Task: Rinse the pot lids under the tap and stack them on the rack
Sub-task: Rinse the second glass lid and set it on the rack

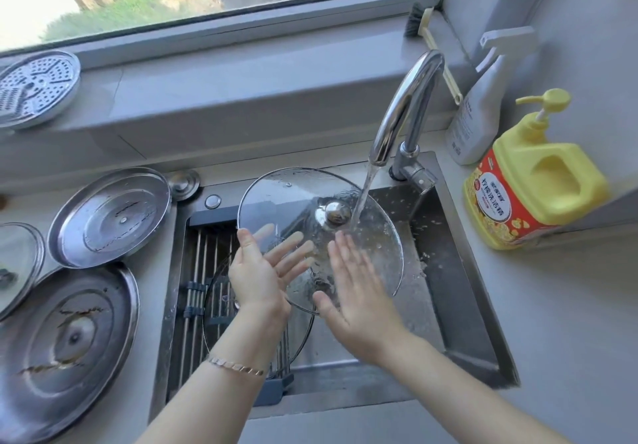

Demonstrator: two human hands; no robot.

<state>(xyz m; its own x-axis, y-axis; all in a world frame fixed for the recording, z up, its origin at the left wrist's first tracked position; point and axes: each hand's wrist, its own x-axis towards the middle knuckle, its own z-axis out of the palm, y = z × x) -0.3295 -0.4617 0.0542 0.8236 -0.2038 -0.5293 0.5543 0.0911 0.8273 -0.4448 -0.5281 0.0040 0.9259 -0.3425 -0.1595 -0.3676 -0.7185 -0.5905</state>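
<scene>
A glass pot lid [293, 195] with a metal knob [333, 214] is tilted over the sink [459, 291]. Water from the tap [407, 105] runs onto it just right of the knob. My left hand [259, 274] supports the lid at its lower left rim, with straight spread fingers showing through the glass. My right hand [352, 288] lies flat on the lid's wet upper face, fingers straight. Below my left wrist a second glass lid [215, 309] lies on the roll-up rack [196, 253] over the sink's left part.
On the counter to the left lie two steel lids [110, 215] [65, 347] and part of a glass lid [17, 264]. A perforated steamer plate [34, 88] rests on the window sill. A yellow soap bottle [531, 181] and a white spray bottle [480, 108] stand on the right.
</scene>
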